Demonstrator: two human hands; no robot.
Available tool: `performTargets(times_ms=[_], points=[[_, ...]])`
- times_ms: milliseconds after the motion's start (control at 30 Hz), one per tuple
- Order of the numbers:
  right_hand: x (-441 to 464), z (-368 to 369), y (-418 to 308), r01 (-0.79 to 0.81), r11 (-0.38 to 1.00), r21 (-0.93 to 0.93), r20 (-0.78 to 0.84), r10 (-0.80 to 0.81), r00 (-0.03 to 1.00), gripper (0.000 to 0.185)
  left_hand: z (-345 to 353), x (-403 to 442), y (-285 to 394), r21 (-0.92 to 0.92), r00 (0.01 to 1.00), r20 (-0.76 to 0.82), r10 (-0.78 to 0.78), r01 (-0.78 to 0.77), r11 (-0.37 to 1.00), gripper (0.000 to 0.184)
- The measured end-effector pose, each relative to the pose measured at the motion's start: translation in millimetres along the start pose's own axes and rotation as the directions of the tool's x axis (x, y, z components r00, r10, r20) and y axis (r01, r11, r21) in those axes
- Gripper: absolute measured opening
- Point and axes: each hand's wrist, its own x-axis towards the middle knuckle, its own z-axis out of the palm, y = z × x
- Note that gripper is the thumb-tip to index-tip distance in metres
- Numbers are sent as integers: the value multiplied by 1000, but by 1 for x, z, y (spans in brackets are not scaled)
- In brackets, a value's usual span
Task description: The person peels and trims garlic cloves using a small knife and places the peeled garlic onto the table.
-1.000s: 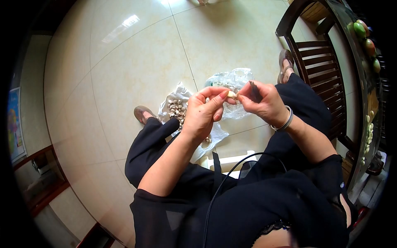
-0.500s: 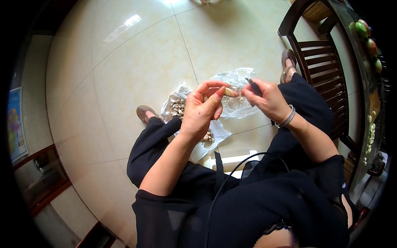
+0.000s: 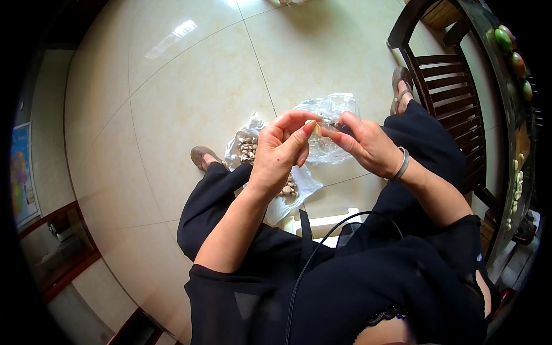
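My left hand (image 3: 280,148) is closed, with thumb and forefinger pinching a pale garlic clove (image 3: 317,130). My right hand (image 3: 367,144), with a bracelet at its wrist, is closed close against the clove. A small dark tool, which looks like a knife, is mostly hidden in its fingers. Beneath the hands on the floor lies a clear plastic bag (image 3: 343,104) with thin scraps in it. To the left, a white plastic bag (image 3: 311,185) holds brownish unpeeled cloves (image 3: 247,150), partly covered by my left hand and forearm.
A pale stool or box (image 3: 328,221) is between my legs. On the right stand a dark slatted wooden chair (image 3: 448,86) and a table carrying mango-like fruit (image 3: 503,40) and a row of pale cloves (image 3: 517,184). A black cable (image 3: 322,240) crosses my lap.
My right hand has moved left and slightly down, bringing its fingers to the clove. The dark tool, plainer before, is now mostly hidden. My left hand has hardly moved.
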Motion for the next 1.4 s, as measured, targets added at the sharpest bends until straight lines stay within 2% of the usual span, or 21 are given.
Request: performTargets(times_ms=[67, 167, 233, 333, 433, 867, 1033, 1133, 1400], points=[[-1, -2, -1, -19, 1000, -26, 62, 20, 998, 31, 0, 0, 1, 20, 1000, 7, -4, 4, 1000, 21], [-1, 0, 3, 12, 999, -46, 63, -9, 998, 29, 0, 1, 0, 9, 999, 26, -33, 33, 999, 26], [-2, 0, 2, 11, 998, -65, 61, -7, 998, 28, -2, 1, 0, -31, 992, 118, -52, 56, 998, 34], [-1, -1, 1, 15, 993, -115, 62, -8, 998, 28, 2, 0, 1, -113, 986, 142, -91, 107, 988, 35], [-1, -1, -2, 13, 986, -164, 64, -3, 998, 29, 3, 0, 1, -120, 982, 158, -103, 122, 985, 35], [0, -2, -2, 49, 974, -221, 65, -36, 997, 36, 2, -1, 1, -15, 972, 198, -125, 131, 991, 37], [-1, -1, -1, 30, 972, -233, 77, -12, 997, 36, 9, -1, 2, -70, 990, 117, -84, 93, 993, 25], [-1, -1, 0, 27, 969, -246, 70, -10, 998, 37, 7, -1, 1, -90, 985, 141, -104, 117, 989, 19], [-1, -1, -1, 22, 966, -258, 52, -9, 999, 39, 7, -1, 1, -103, 984, 140, -112, 127, 987, 18]])
